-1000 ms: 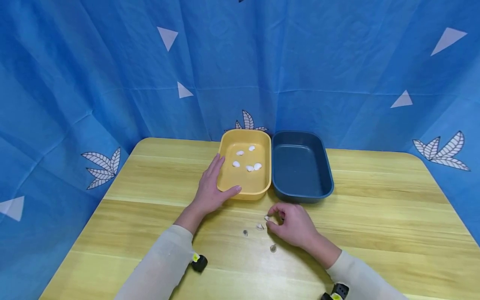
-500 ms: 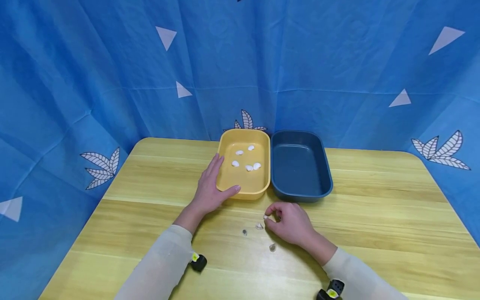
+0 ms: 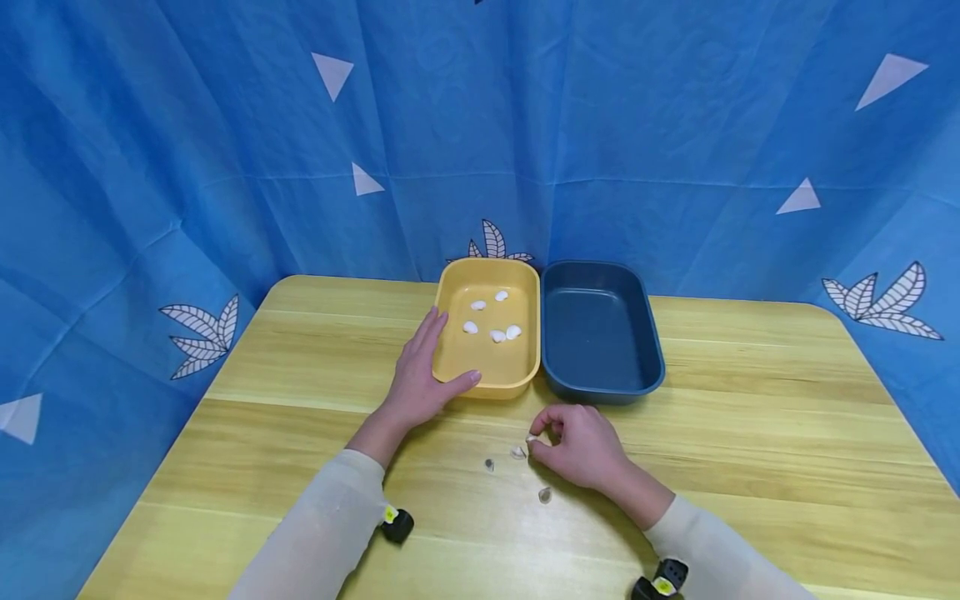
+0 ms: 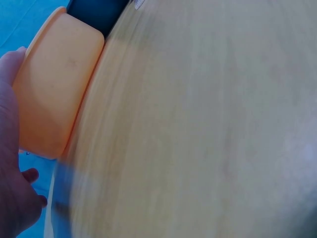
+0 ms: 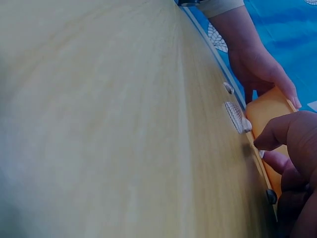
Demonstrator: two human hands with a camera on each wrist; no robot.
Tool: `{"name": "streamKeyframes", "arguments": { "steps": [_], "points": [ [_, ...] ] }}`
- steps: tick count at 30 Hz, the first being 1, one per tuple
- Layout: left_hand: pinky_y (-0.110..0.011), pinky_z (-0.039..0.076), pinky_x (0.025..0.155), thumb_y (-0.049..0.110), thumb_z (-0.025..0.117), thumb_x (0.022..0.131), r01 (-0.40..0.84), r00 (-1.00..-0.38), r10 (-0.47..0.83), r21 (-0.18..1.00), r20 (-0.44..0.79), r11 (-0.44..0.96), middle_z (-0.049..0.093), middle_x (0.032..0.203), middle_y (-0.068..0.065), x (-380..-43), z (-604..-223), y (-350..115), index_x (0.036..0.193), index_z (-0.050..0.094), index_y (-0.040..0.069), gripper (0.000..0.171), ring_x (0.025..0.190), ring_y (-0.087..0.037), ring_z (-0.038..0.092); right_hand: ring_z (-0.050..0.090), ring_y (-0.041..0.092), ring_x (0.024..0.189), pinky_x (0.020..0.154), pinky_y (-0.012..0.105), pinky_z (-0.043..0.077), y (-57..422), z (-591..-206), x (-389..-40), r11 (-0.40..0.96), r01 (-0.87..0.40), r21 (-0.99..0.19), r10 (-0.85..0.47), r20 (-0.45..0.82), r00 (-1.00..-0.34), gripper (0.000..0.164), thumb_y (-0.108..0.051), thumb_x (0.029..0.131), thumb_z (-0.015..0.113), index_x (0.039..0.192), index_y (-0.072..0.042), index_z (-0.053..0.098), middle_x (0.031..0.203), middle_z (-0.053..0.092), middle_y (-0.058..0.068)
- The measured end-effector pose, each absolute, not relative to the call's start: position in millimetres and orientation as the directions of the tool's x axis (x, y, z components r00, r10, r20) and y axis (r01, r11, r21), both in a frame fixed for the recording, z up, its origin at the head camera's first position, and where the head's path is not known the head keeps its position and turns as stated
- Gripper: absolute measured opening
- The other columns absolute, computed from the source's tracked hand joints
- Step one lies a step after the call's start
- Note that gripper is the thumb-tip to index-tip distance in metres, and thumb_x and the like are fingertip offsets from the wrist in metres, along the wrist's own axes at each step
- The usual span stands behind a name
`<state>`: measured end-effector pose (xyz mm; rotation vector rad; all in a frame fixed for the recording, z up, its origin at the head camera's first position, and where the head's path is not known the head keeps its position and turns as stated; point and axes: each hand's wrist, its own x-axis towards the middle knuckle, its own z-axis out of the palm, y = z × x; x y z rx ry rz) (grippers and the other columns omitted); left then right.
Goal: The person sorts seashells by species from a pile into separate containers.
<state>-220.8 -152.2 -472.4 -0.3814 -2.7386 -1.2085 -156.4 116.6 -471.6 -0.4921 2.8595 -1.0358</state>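
My left hand [image 3: 417, 385] rests against the near left corner of a yellow tray [image 3: 486, 367]. Its fingers lie along the left side and the thumb is on the front rim. Several white shells [image 3: 513, 332] are spread over the tray's floor. In front of the trays my right hand [image 3: 587, 446] pinches a small pale seashell [image 3: 532, 438] between thumb and forefinger, low over the table; the fingers cover most of it. Beside those fingertips is a ridged shell [image 3: 518, 452], with a small dark shell [image 3: 489, 465] to its left. A brownish shell [image 3: 545, 495] lies nearer me.
A dark blue tray [image 3: 602, 337] with a bare floor stands right against the yellow one. Both are toward the back of the wooden table [image 3: 750, 400]. Behind the table hangs a blue curtain [image 3: 637, 108] with leaf and triangle prints.
My right hand has shifted very slightly left, and the pinched shell has turned between its fingertips. The left hand stays on the yellow tray.
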Motion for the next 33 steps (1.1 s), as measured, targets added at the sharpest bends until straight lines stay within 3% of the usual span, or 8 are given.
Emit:
{"name": "streamKeyframes", "arguments": {
  "steps": [10, 22, 33],
  "points": [
    [-0.059, 0.011, 0.115, 0.059, 0.072, 0.083, 0.266, -0.964, 0.174, 0.711, 0.2, 0.652, 0.006, 0.166, 0.009, -221, -471, -151, 0.161, 0.02, 0.023, 0.1, 0.149, -0.025, 0.011, 0.041, 0.008, 0.055, 0.054, 0.027, 0.035, 117, -464, -151, 0.638, -0.306, -0.707, -0.346, 0.091, -0.934, 0.014, -0.019, 0.078, 0.083, 0.083, -0.023, 0.07, 0.059, 0.045, -0.009],
    [-0.059, 0.011, 0.114, 0.058, 0.072, 0.084, 0.261, -0.965, 0.175, 0.721, 0.194, 0.641, 0.005, 0.166, 0.012, -221, -472, -152, 0.161, 0.022, 0.021, 0.099, 0.149, -0.026, 0.011, 0.028, 0.003, 0.049, 0.05, 0.025, 0.029, 117, -439, -146, 0.556, -0.387, -0.736, -0.362, 0.205, -0.909, 0.019, -0.01, 0.076, 0.083, 0.086, -0.021, 0.071, 0.053, 0.03, -0.011],
    [-0.059, 0.011, 0.114, 0.059, 0.072, 0.083, 0.26, -0.966, 0.174, 0.725, 0.193, 0.637, 0.005, 0.166, 0.011, -222, -473, -151, 0.161, 0.022, 0.02, 0.1, 0.149, -0.025, 0.011, 0.032, 0.009, 0.052, 0.055, 0.029, 0.033, 129, -415, -162, 0.534, -0.468, -0.704, -0.319, 0.345, -0.883, 0.013, -0.013, 0.081, 0.081, 0.085, -0.021, 0.072, 0.057, 0.029, -0.011]
  ]
}}
